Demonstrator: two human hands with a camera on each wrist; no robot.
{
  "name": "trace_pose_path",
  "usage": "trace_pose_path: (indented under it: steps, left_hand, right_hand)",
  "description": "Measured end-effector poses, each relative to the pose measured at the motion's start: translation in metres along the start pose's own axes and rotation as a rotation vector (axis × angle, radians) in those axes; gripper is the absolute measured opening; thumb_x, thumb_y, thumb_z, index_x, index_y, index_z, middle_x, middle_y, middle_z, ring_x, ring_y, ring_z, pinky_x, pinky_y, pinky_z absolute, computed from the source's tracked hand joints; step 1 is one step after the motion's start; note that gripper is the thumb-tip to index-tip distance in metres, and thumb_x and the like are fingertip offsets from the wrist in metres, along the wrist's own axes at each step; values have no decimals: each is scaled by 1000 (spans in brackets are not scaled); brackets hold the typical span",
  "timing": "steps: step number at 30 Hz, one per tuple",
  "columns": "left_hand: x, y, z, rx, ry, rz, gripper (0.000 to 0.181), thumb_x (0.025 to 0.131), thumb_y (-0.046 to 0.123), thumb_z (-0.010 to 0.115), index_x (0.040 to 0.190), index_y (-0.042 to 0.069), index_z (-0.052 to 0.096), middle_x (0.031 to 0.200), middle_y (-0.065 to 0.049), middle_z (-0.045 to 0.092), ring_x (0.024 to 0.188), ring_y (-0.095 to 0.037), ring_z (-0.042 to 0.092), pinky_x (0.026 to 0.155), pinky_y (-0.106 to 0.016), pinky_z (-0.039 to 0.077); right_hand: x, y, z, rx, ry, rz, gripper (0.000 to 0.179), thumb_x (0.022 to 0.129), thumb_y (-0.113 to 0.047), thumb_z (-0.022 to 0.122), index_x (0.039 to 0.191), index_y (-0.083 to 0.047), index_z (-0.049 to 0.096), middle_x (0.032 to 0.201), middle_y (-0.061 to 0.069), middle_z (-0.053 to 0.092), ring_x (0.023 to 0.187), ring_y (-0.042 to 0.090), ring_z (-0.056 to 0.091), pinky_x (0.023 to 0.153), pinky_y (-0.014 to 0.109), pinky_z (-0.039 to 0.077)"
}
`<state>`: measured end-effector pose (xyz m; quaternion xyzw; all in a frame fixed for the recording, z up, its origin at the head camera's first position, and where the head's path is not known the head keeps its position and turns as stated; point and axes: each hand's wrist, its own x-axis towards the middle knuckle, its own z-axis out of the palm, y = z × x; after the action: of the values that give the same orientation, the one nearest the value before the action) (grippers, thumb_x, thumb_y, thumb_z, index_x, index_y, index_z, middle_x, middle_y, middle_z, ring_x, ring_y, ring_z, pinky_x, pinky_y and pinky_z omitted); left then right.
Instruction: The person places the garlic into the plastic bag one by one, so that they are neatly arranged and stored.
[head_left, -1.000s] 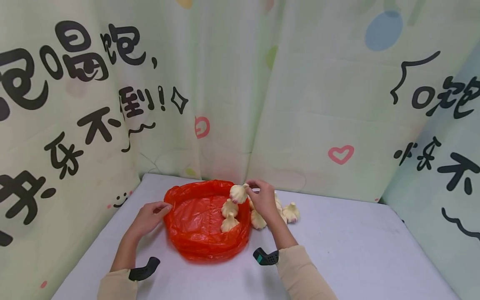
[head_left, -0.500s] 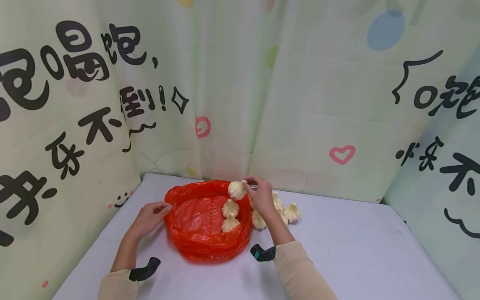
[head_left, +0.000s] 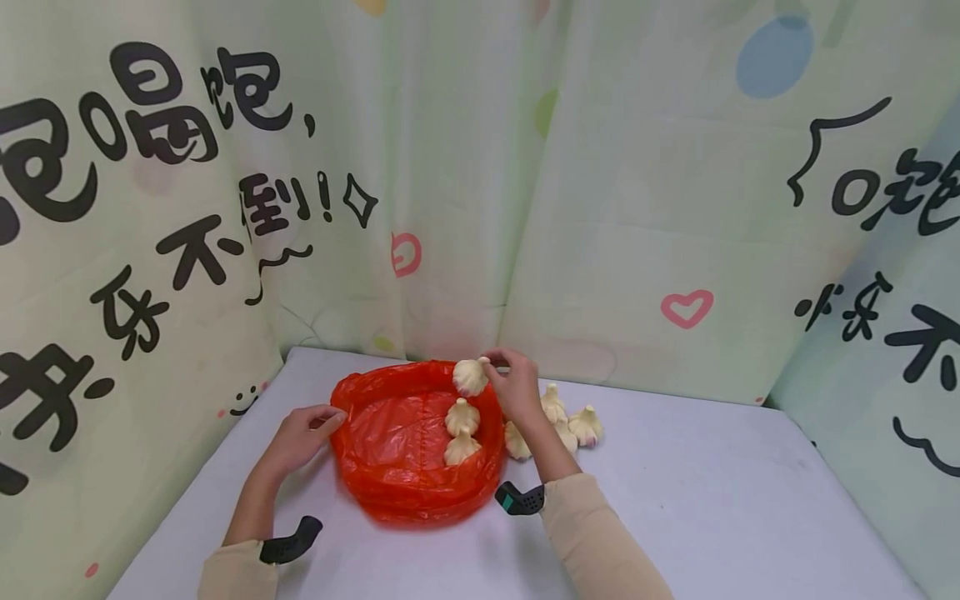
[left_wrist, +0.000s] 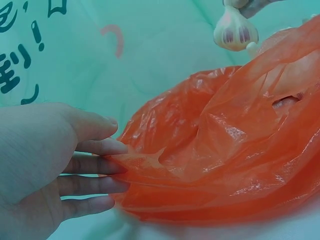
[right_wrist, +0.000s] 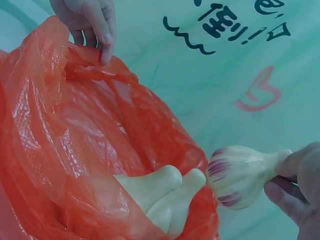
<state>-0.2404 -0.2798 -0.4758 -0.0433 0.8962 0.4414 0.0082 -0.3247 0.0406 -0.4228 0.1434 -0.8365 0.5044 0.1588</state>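
At far left, over the white counter (head_left: 712, 483), the left hand (head_left: 298, 439) has its fingertips at the rim of the red plastic bag (head_left: 420, 497); cannot tell if it pinches the plastic or only touches it. Next, the bag sits mouth up, spread wide. Inside, near its right wall, two garlic bulbs (head_left: 462, 417) show, one in front of the other, stems up: this much looks done. Further right, the right hand (head_left: 517, 390), well apart from the left one, pinches the held bulb (head_left: 471, 377) by its stem at the bag's far right rim, not yet let go. Right of the bag, at least four loose bulbs (head_left: 587, 427) sit on the counter, close to the right forearm (head_left: 551, 442); work looks under half done, hidden bulbs uncounted.
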Motion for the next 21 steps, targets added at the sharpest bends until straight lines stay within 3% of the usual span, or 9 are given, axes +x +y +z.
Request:
trace_pose_path:
  steps: [21]
  left_hand:
    - [3,-2,0,-1,3,-8,43,98,38,53,128,8,61,123,-14,63,114,-29,56,91,-40,56]
  right_hand:
    - [3,3,16,-31,-4,-2,10,90,-5,66,99,-3,70,97,13,70,93,27,67,82,38,59]
